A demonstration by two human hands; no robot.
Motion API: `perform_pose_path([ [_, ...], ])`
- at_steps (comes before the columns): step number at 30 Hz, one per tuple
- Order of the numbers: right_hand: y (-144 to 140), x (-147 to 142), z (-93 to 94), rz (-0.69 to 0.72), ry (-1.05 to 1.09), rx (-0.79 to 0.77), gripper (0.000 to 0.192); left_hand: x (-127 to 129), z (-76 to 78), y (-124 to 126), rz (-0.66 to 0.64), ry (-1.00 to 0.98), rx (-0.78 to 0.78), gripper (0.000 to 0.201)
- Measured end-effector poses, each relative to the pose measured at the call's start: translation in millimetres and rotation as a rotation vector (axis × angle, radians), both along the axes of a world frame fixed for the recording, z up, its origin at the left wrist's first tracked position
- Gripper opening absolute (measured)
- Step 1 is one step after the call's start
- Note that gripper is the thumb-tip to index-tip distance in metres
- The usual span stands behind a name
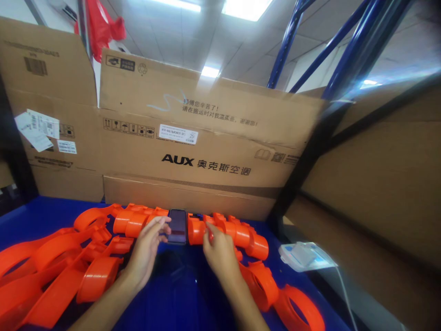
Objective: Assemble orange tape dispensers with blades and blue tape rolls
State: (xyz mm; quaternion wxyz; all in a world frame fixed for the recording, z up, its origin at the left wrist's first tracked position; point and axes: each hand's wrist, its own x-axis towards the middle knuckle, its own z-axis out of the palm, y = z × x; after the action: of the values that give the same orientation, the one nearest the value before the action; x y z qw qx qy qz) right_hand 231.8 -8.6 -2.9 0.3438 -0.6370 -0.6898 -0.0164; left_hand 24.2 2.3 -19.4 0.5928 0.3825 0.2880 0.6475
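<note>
your left hand (146,248) pinches the phone's (178,225) left edge with fingertips, keeping it propped against the orange plastic parts (237,233) so its screen faces you. your right hand (217,250) curls loosely onto those parts beside it, gripping nothing clearly. cardboard boxes (193,151) wall off the blue table (179,294) behind; a white charger (303,255) lies right.

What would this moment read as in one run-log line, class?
left hand: touching phone | right hand: on orange part | surface: blue table | behind: cardboard boxes
</note>
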Motion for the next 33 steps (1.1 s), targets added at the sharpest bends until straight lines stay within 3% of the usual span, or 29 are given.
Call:
perform_pose_path([
  [4,-3.2,13.0,12.6,-0.129,-0.04,0.02,0.04,-0.4,-0.5,-0.6,0.001,0.003,-0.008,0.032],
  [8,-6.1,13.4,15.6,-0.261,-0.171,-0.137,0.049,-0.3,-2.1,-0.8,-0.004,0.005,-0.01,0.031],
  [19,-5.1,13.1,14.4,-0.277,-0.196,-0.317,0.046,-1.3,-4.9,3.8,-0.016,-0.01,-0.037,0.032],
  [27,-3.2,16.9,12.0,-0.246,-0.055,-0.067,0.04,-1.1,-2.7,2.2,-0.049,-0.005,-0.037,0.031],
  [33,-7.2,18.5,22.1,-0.22,0.092,0.199,0.039,1.5,-2.2,-2.8,-0.075,0.056,0.011,0.03],
])
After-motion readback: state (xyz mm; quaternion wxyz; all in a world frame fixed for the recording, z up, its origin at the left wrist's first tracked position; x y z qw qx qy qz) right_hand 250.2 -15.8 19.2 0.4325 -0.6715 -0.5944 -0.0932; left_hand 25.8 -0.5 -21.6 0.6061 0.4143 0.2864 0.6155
